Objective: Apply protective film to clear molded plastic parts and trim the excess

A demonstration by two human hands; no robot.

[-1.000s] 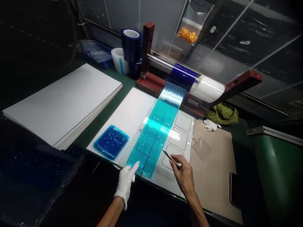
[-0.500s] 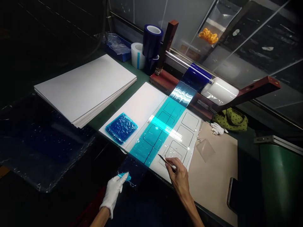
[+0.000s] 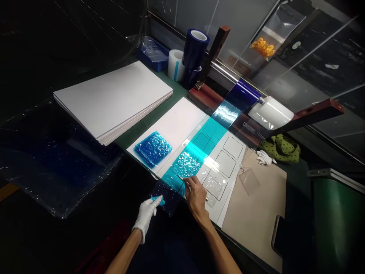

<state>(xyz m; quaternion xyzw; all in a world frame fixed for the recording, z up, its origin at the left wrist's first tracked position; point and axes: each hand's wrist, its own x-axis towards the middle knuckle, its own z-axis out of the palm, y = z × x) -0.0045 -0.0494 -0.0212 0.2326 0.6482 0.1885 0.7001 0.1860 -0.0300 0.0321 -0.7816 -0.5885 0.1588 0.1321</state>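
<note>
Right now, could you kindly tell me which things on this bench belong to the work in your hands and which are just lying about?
In use: gloved left hand, blue film strip, right hand, craft knife, white outlined panel.

Lying about: stacked white sheets, spare white gloves, green dotted bag, phone, blue tape rolls.

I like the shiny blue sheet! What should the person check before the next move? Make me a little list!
Knife grip: ok. The bare right hand holds a craft knife.

Loose end: ok. The white-gloved left hand holds the loose end of the blue film.

Film smooth: not ok. It is crinkled on the white template board near the knife.

Both hands gloved: not ok. The right hand is bare.

Blade on a cutting line: cannot tell. The spot is too small to see.
</note>
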